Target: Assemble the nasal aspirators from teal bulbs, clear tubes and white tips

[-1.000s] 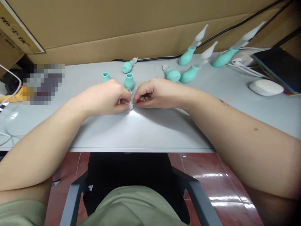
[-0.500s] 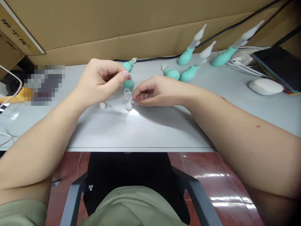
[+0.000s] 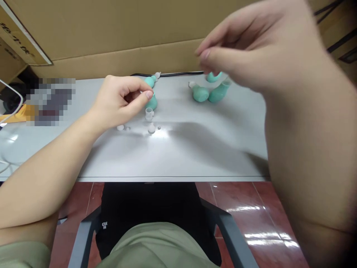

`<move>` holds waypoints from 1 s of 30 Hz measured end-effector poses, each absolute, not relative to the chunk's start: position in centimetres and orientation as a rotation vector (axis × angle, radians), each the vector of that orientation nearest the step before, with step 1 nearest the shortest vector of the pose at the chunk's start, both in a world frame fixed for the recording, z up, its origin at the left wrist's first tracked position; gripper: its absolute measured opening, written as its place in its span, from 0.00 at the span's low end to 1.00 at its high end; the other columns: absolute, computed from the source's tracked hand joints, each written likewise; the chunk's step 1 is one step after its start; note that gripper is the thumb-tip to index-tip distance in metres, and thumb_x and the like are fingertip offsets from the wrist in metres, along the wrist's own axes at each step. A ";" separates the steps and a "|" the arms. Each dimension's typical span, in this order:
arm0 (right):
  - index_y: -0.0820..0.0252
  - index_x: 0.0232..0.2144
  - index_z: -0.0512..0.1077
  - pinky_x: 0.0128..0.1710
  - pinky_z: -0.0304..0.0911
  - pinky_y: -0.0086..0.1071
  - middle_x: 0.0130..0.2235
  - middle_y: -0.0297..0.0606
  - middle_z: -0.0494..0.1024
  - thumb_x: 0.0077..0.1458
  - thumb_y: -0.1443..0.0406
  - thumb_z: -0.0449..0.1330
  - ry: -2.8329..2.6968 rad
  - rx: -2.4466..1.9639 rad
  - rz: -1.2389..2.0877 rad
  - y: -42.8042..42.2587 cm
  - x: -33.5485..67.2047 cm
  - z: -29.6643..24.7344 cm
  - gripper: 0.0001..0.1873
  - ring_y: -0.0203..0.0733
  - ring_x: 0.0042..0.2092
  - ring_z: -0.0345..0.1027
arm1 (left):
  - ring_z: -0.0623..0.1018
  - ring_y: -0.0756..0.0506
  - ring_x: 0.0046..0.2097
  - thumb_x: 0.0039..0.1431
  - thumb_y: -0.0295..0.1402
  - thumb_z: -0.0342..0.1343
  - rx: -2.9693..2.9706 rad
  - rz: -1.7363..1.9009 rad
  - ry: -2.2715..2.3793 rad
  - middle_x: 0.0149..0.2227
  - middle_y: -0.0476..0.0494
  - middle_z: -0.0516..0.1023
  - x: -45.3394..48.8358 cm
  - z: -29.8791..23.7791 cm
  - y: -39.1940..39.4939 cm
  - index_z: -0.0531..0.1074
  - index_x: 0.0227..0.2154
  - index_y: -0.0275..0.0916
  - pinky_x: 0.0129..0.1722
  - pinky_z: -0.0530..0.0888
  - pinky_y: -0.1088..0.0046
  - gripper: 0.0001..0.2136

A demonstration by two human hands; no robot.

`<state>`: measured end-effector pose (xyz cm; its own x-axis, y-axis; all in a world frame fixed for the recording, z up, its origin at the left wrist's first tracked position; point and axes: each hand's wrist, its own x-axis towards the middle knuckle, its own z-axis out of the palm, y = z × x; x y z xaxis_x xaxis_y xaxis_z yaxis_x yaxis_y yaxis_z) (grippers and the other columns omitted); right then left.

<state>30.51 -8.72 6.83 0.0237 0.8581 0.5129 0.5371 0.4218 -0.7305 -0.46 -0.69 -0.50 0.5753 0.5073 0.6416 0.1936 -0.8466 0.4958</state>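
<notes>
My left hand [image 3: 119, 100] hovers just above the grey table [image 3: 181, 156], thumb and forefinger pinched together; what they hold is hidden. Right beside its fingertips stands a teal rubber bulb [image 3: 153, 103], and a small clear cup [image 3: 149, 113] sits in front of it. A white cap [image 3: 151, 129] and tiny white pieces [image 3: 120, 127] lie on the table below the hand. My right hand [image 3: 251, 48] is raised close to the camera, blurred, fingers curled against the thumb. Behind it lie two teal bulbs [image 3: 200, 93] [image 3: 219, 93].
Another teal bulb with a white tip [image 3: 150, 80] lies at the back by a black cable [image 3: 178, 73]. A cardboard wall [image 3: 111, 37] closes off the far side. My raised right arm hides the table's right part. Chair arms [image 3: 80, 238] show below the front edge.
My right hand has risen from the table up towards the camera, covering the right side. The left hand, lifted half a second ago, has stayed pinched over the small parts.
</notes>
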 end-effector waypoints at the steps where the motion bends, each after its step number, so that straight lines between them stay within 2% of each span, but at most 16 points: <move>1: 0.52 0.35 0.94 0.33 0.63 0.31 0.33 0.27 0.88 0.67 0.87 0.67 -1.620 -1.266 0.324 -8.6 31.3 7.3 0.27 0.28 0.33 0.76 | 0.74 0.45 0.27 0.84 0.56 0.71 2.450 1.148 0.575 0.26 0.47 0.78 -0.5 -0.4 -0.7 0.90 0.39 0.46 0.29 0.71 0.60 0.21; 3: 0.53 0.41 0.96 0.35 0.61 0.32 0.35 0.27 0.87 0.70 0.84 0.68 -1.601 -1.314 0.174 -8.0 33.1 7.4 0.23 0.27 0.35 0.76 | 0.76 0.45 0.27 0.83 0.52 0.71 2.476 1.132 0.592 0.26 0.48 0.79 -0.6 -0.3 -0.7 0.91 0.39 0.46 0.28 0.73 0.62 0.18; 6: 0.61 0.43 0.98 0.38 0.58 0.34 0.34 0.32 0.83 0.68 0.81 0.71 -1.629 -1.230 -0.119 -6.2 35.7 6.0 0.17 0.29 0.37 0.72 | 0.76 0.46 0.26 0.82 0.51 0.72 2.495 1.157 0.611 0.25 0.49 0.78 -0.6 -0.2 -0.8 0.91 0.39 0.47 0.27 0.75 0.64 0.16; 7: 0.63 0.43 0.98 0.38 0.60 0.35 0.35 0.35 0.86 0.68 0.82 0.72 -1.603 -1.194 -0.232 -5.5 36.4 5.2 0.16 0.31 0.37 0.74 | 0.75 0.46 0.25 0.82 0.51 0.72 2.496 1.172 0.616 0.24 0.49 0.78 -0.6 -0.2 -1.0 0.91 0.39 0.47 0.27 0.76 0.64 0.16; 9: 0.67 0.39 0.95 0.38 0.61 0.37 0.35 0.41 0.89 0.65 0.88 0.70 -1.455 -1.228 -0.433 -4.2 37.3 3.6 0.18 0.35 0.35 0.75 | 0.74 0.47 0.25 0.82 0.51 0.72 2.497 1.192 0.627 0.25 0.50 0.78 -0.6 -0.1 -1.3 0.91 0.39 0.48 0.27 0.76 0.64 0.16; 10: 0.64 0.40 0.94 0.38 0.64 0.38 0.36 0.41 0.91 0.62 0.90 0.69 -1.421 -1.285 -0.495 -3.7 37.6 2.9 0.22 0.37 0.35 0.77 | 0.73 0.48 0.25 0.82 0.51 0.72 2.498 1.199 0.626 0.25 0.50 0.78 -0.5 0.0 -1.5 0.91 0.39 0.48 0.26 0.76 0.65 0.16; 13: 0.54 0.42 0.90 0.43 0.73 0.39 0.41 0.38 0.93 0.60 0.93 0.68 -1.354 -1.383 -0.482 -2.4 38.5 1.5 0.30 0.44 0.40 0.84 | 0.70 0.49 0.24 0.82 0.51 0.71 2.493 1.226 0.596 0.24 0.51 0.76 -0.5 0.2 -1.7 0.90 0.38 0.47 0.25 0.72 0.65 0.17; 18: 0.50 0.40 0.83 0.51 0.78 0.44 0.46 0.45 0.91 0.68 0.89 0.62 -1.259 -1.414 -0.450 -1.8 39.7 0.8 0.27 0.52 0.48 0.87 | 0.71 0.49 0.24 0.82 0.50 0.72 2.494 1.253 0.590 0.26 0.51 0.76 -0.6 -0.1 -1.4 0.90 0.40 0.47 0.28 0.76 0.64 0.15; 20: 0.51 0.43 0.82 0.54 0.80 0.47 0.51 0.49 0.91 0.66 0.89 0.59 -1.255 -1.433 -0.548 -2.5 39.1 0.7 0.27 0.56 0.53 0.88 | 0.72 0.48 0.24 0.81 0.49 0.72 2.510 1.250 0.617 0.25 0.50 0.77 -0.6 -0.2 -1.3 0.91 0.41 0.47 0.27 0.76 0.64 0.14; 22: 0.53 0.45 0.82 0.53 0.81 0.48 0.52 0.50 0.90 0.58 0.88 0.59 -1.299 -1.407 -0.674 -3.7 37.8 0.8 0.28 0.57 0.52 0.89 | 0.73 0.48 0.24 0.82 0.48 0.71 2.532 1.229 0.620 0.25 0.50 0.78 -0.7 -0.3 -1.3 0.92 0.41 0.47 0.27 0.76 0.64 0.14; 24: 0.52 0.40 0.81 0.55 0.83 0.51 0.44 0.44 0.90 0.57 0.83 0.64 -1.464 -1.320 -0.755 -5.2 36.2 0.9 0.21 0.58 0.49 0.90 | 0.74 0.48 0.25 0.83 0.47 0.70 2.546 1.211 0.607 0.26 0.50 0.79 -0.7 -0.3 -1.3 0.92 0.41 0.48 0.26 0.77 0.64 0.13; 25: 0.51 0.40 0.81 0.61 0.83 0.52 0.42 0.42 0.90 0.62 0.80 0.66 -1.592 -1.313 -0.754 -5.8 35.3 1.0 0.17 0.59 0.50 0.90 | 0.75 0.47 0.25 0.83 0.47 0.70 2.548 1.213 0.602 0.26 0.50 0.79 -0.8 -0.3 -1.3 0.92 0.41 0.48 0.26 0.77 0.65 0.13; 26: 0.51 0.39 0.81 0.60 0.83 0.52 0.39 0.41 0.89 0.64 0.78 0.66 -1.692 -1.327 -0.731 -6.3 34.5 1.1 0.14 0.60 0.49 0.91 | 0.76 0.47 0.25 0.84 0.47 0.70 2.548 1.220 0.601 0.26 0.50 0.79 -0.8 -0.4 -1.2 0.92 0.42 0.48 0.27 0.78 0.65 0.14; 27: 0.51 0.40 0.82 0.61 0.84 0.52 0.41 0.43 0.91 0.67 0.76 0.66 -1.805 -1.415 -0.650 -6.6 33.8 1.2 0.13 0.61 0.52 0.92 | 0.77 0.47 0.26 0.84 0.47 0.70 2.547 1.229 0.604 0.26 0.50 0.79 -0.8 -0.4 -1.2 0.92 0.42 0.48 0.28 0.79 0.65 0.14; 30: 0.57 0.50 0.84 0.66 0.85 0.60 0.58 0.58 0.93 0.74 0.70 0.67 -2.022 -1.843 -0.375 -6.5 32.5 0.8 0.07 0.74 0.63 0.92 | 0.80 0.46 0.27 0.83 0.47 0.71 2.538 1.248 0.632 0.26 0.50 0.80 -0.9 -0.6 -0.9 0.92 0.43 0.47 0.30 0.81 0.65 0.13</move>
